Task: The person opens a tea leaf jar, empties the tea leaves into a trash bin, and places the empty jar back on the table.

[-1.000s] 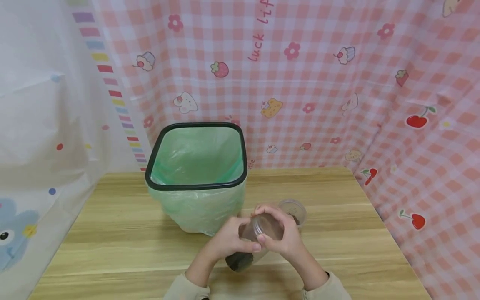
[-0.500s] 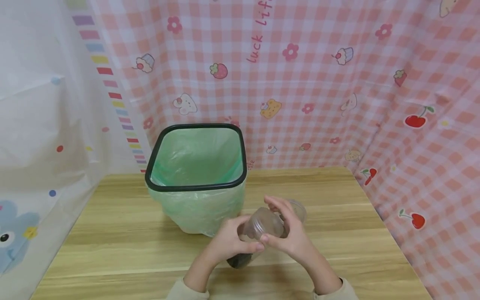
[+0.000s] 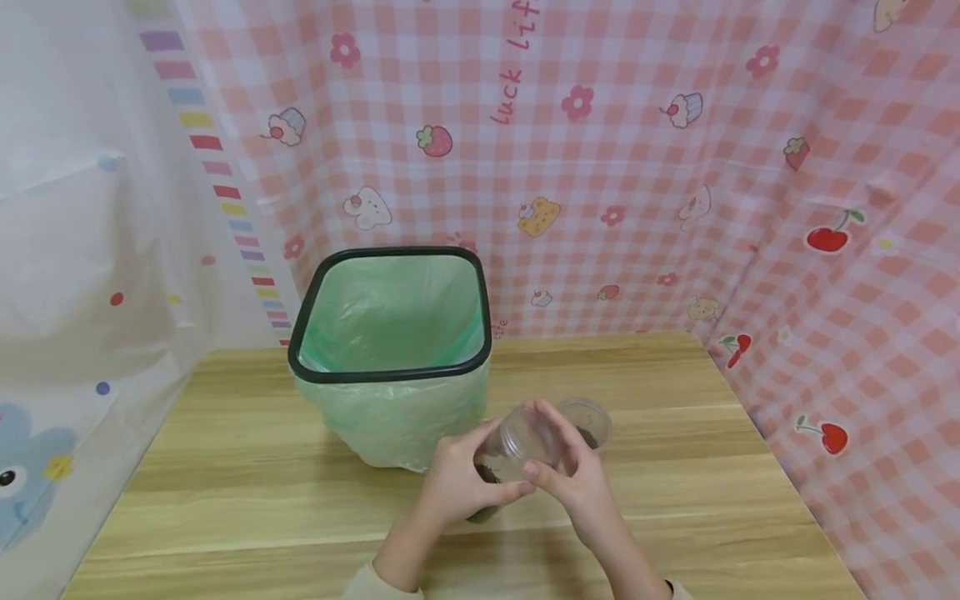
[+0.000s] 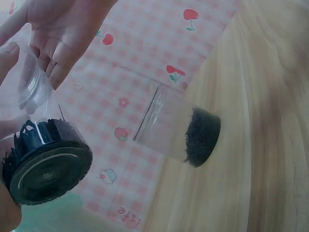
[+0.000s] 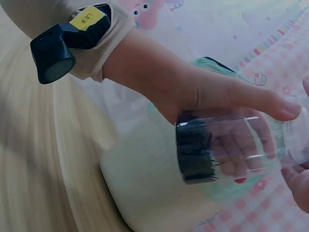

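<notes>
Fingers [image 3: 513,492] of both hands [image 3: 453,475] [image 3: 588,479] grip a tilted jar [image 5: 207,147], clear of the bin's rim [image 3: 375,377].

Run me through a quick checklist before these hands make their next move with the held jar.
1. Left hand gripping the held jar: ok.
2. Right hand on the clear piece at the jar's mouth: ok.
3. Clear piece fully seated: cannot tell.
4. A hand free for something else: not ok, both are occupied.
5. Second jar standing on the table: ok.
6. Green bag folded over the bin: ok.
</notes>
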Available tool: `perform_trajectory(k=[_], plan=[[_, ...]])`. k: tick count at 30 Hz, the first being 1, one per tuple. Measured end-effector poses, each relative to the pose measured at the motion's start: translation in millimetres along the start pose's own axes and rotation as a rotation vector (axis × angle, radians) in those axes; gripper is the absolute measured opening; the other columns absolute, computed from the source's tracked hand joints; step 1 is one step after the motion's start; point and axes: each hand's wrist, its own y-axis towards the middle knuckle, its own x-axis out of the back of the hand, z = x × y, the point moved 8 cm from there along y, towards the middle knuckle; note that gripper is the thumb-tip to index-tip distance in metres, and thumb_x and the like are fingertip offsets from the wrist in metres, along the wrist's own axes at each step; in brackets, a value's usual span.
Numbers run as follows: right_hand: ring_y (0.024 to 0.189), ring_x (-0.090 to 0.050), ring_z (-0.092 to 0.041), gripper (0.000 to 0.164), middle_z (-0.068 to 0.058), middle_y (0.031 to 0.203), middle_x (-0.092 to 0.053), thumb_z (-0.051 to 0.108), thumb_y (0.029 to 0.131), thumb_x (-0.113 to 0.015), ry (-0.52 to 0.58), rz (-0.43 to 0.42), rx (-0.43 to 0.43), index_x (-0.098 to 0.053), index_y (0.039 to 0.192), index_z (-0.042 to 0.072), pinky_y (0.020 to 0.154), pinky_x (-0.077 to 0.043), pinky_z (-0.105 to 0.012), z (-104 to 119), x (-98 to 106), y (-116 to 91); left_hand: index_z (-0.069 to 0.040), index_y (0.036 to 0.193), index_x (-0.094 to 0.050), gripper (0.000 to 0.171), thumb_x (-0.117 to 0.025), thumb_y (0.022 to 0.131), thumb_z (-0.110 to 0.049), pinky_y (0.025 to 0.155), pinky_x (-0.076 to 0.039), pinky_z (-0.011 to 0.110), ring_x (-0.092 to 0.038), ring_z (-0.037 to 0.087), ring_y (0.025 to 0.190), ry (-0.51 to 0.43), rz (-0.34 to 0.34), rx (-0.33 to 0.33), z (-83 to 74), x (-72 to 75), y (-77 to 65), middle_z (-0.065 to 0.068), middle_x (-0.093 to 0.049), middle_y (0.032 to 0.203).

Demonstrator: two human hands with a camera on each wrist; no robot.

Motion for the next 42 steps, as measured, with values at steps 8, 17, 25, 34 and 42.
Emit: perform_trajectory(k=[8, 17, 25, 34, 42], plan=[[0.128, -0.043, -0.015, 0.058, -0.009, 0.134, -0.051, 0.000, 0.082, -0.067, 0.070, -0.041, 0.135, -0.042, 0.134, -0.005, 0.103, -0.031, -0.022, 7.0, 0.2, 0.7, -0.015, 0.122, -0.061, 0.062, -0.078, 0.070, -0.044, 0.067, -0.053, 0.025, -0.063, 0.009, 0.083, -0.084, 0.007, -0.003, -4.4, 0.1, -0.9, -0.004, -0.068, 0.104], [0.122, -0.048, -0.019, 0.056, -0.008, 0.128, -0.057, 0.005, 0.080, -0.072, 0.067, 0.007, 0.218, -0.048, 0.129, -0.006, 0.100, -0.037, -0.024, 13.3, -2.0, 4.2, -0.013, 0.122, -0.062, 0.061, -0.081, 0.069, -0.038, 0.069, -0.052, 0.023, -0.064, 0.006, 0.085, -0.148, 0.022, -0.003, -5.2, 0.1, -2.2, 0.000, -0.070, 0.099], [0.123, -0.048, -0.021, 0.061, -0.008, 0.129, -0.056, 0.013, 0.080, -0.074, 0.118, 0.045, 0.238, -0.047, 0.130, -0.007, 0.101, -0.037, -0.026, 5.5, -4.1, 4.9, -0.010, 0.120, -0.063, 0.057, -0.080, 0.070, -0.031, 0.065, -0.053, 0.026, -0.063, 0.006, 0.081, -0.199, 0.062, 0.033, -3.3, -0.7, -3.1, 0.004, -0.070, 0.096], [0.124, -0.047, -0.025, 0.058, -0.012, 0.130, -0.055, 0.018, 0.084, -0.070, 0.168, 0.163, 0.297, -0.046, 0.131, -0.005, 0.101, -0.037, -0.030, 12.4, -8.9, 5.4, 0.002, 0.114, -0.063, 0.048, -0.077, 0.075, -0.022, 0.075, -0.053, 0.028, -0.065, 0.012, 0.088, -0.349, 0.174, 0.082, -0.4, -6.4, -3.6, 0.012, -0.069, 0.098], [0.122, -0.048, -0.025, 0.058, -0.014, 0.129, -0.055, 0.022, 0.086, -0.068, 0.202, 0.252, 0.376, -0.045, 0.131, -0.008, 0.101, -0.037, -0.030, 20.1, -13.3, 4.0, 0.003, 0.101, -0.065, 0.046, -0.072, 0.078, -0.037, 0.073, -0.053, 0.030, -0.063, 0.008, 0.081, -0.533, 0.316, 0.115, 0.0, -11.0, -2.7, 0.008, -0.069, 0.090]])
